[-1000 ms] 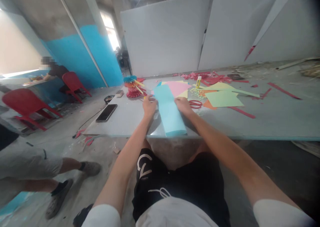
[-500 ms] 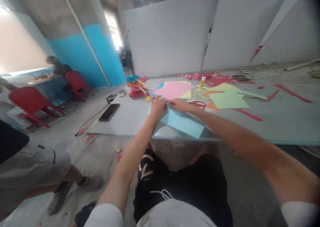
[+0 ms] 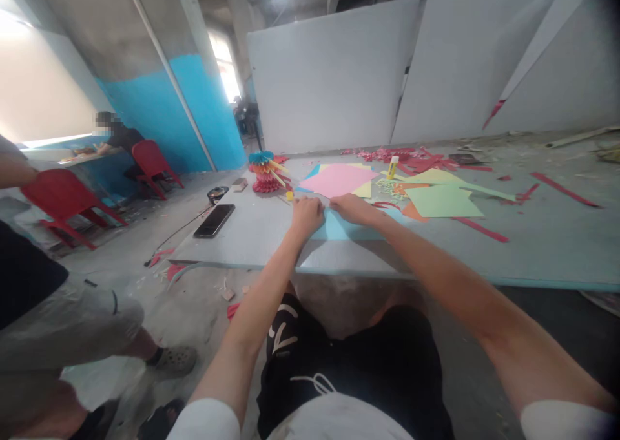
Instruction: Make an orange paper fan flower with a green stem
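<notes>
Both my hands rest on a light blue paper sheet (image 3: 341, 229) lying flat near the middle of a grey table (image 3: 242, 249). My left hand (image 3: 307, 217) is curled at its left part, and my right hand (image 3: 353, 209) lies along its far edge. Just beyond my fingers lies a pink paper sheet (image 3: 336, 179) over yellow and blue sheets. To the right are a green paper sheet (image 3: 443, 201) and an upright glue stick (image 3: 392, 167). The sheet's far edge is partly hidden by my fingers.
A folded paper honeycomb fan (image 3: 266, 172) and a black phone (image 3: 214, 221) lie left on the table. Red paper scraps (image 3: 402, 155) lie at the back. A seated person (image 3: 119, 139), red plastic chairs (image 3: 65, 198) and a standing person's legs (image 3: 62, 324) are at left.
The light blue sheet, long and reaching the near table edge a second ago, now looks shorter and lies crosswise under both hands. My hands have moved closer together, and the view has shifted slightly.
</notes>
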### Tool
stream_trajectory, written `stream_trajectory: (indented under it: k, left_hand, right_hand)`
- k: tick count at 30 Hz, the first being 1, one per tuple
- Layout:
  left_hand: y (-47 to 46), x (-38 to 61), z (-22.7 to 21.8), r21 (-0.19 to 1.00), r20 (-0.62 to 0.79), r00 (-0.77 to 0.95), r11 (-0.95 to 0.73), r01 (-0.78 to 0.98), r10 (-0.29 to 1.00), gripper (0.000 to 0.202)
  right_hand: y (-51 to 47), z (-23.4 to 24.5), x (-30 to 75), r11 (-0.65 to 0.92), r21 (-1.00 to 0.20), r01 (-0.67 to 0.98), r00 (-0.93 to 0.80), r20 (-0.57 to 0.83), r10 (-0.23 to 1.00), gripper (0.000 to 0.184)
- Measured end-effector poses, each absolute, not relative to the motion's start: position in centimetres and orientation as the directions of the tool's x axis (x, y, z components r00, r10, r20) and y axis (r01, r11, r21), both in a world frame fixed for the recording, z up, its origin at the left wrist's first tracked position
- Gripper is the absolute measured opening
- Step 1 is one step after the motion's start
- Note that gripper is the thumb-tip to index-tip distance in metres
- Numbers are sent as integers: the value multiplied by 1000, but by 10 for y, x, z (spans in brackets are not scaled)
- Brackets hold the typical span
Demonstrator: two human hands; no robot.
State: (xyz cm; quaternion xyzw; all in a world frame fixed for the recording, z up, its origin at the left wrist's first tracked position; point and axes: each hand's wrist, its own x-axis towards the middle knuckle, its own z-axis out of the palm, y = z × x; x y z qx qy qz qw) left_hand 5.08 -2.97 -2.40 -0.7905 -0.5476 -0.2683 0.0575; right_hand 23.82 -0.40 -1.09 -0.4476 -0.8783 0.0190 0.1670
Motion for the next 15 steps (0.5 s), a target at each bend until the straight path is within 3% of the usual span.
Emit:
stream_trajectory:
  k: [4,15]
  left_hand:
    - [-28,50,-25,233,479,229,-375,897,847,19]
    - [-27,38,-23,323,488,64,-248,913,871,21]
  right_hand:
    - [-3,-22,246,564,-158,811,-496,328,804,34]
    - [10,-23,295,409,-172,896,-327,368,870,31]
